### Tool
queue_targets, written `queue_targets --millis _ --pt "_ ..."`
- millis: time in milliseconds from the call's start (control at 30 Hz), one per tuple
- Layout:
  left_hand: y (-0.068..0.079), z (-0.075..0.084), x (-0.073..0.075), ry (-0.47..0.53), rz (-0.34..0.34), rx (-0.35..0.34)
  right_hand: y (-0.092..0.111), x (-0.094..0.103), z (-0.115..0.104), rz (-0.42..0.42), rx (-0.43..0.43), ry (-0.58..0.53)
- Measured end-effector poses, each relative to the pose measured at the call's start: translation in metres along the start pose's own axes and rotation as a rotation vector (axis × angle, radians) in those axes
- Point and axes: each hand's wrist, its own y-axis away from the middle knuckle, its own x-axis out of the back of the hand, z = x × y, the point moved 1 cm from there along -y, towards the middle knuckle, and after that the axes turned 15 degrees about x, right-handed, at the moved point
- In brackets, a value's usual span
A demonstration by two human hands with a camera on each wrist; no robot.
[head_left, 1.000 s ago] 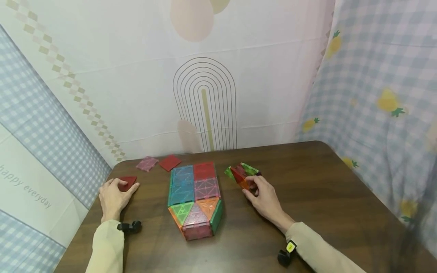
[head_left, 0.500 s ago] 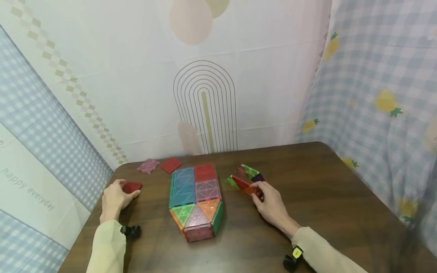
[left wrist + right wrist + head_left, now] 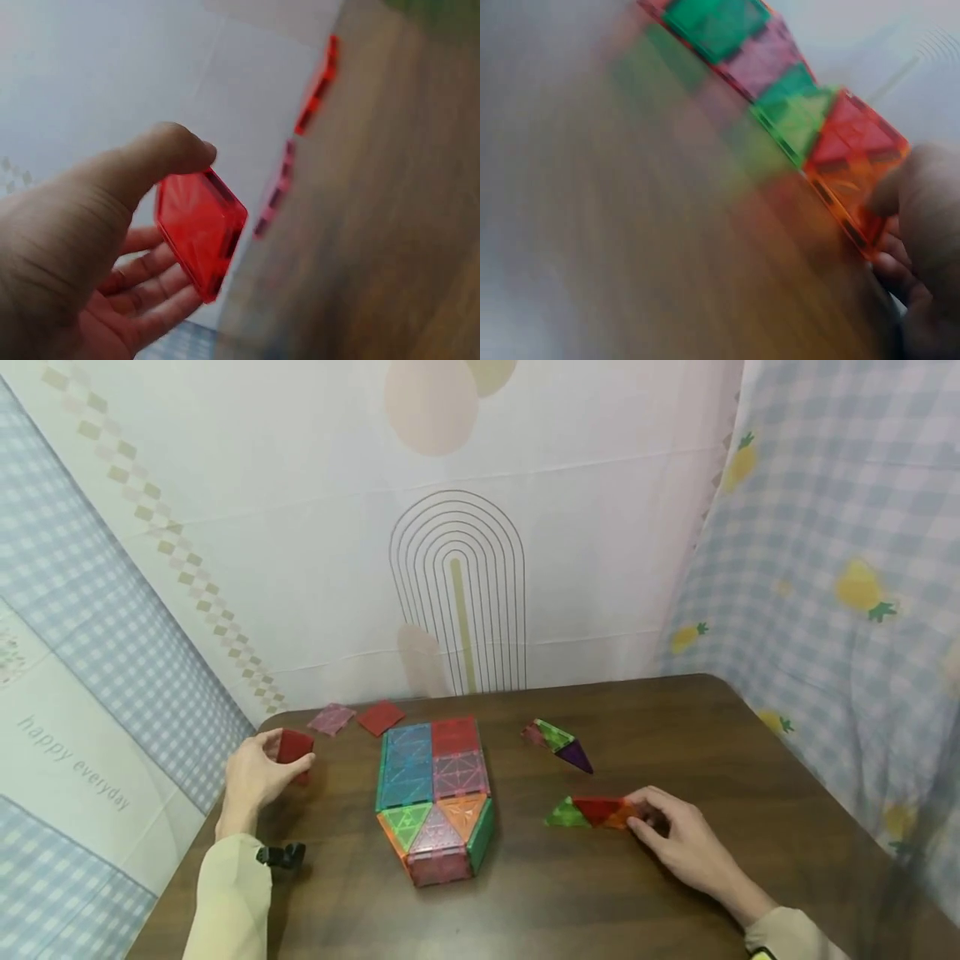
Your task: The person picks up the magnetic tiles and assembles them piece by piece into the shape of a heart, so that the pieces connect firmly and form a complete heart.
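Observation:
My left hand pinches a red magnetic tile between thumb and fingers. The tile is tilted up, its thick edge showing in the left wrist view. At the right, my right hand grips the orange end of a strip of joined triangle magnetic tiles, green, red and orange. Its orange triangle sits between thumb and fingers in the right wrist view. Between the hands stands a boat-like magnetic tile structure, with blue, red and pink squares on top and triangles at its near end.
A pink tile and a red tile lie flat near the table's back edge. Behind the right-hand strip is a joined group of pink, green and purple triangles. A patterned cloth hangs behind the brown table.
My right hand has moved right and nearer with the strip, which has come apart from the pink, green and purple group. My left hand has tilted the red tile up.

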Motion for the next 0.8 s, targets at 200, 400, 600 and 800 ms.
queue_targets --millis 200,400,600,800 --pt "0.008 0.034 0.014 0.254 0.023 -0.075 0.014 0.017 0.003 -0.063 0.024 -0.094" --pt "0.041 0.108 0.027 0.512 -0.056 -0.264 0.012 0.019 0.004 -0.115 0.099 -0.146" --pt "0.086 0.181 0.014 0.564 -0.236 -0.457 0.012 0.019 0.002 -0.119 0.192 -0.183" --pt "0.132 0.229 -0.011 0.543 -0.392 -0.586 0.012 0.019 0.0 -0.137 0.235 -0.208"
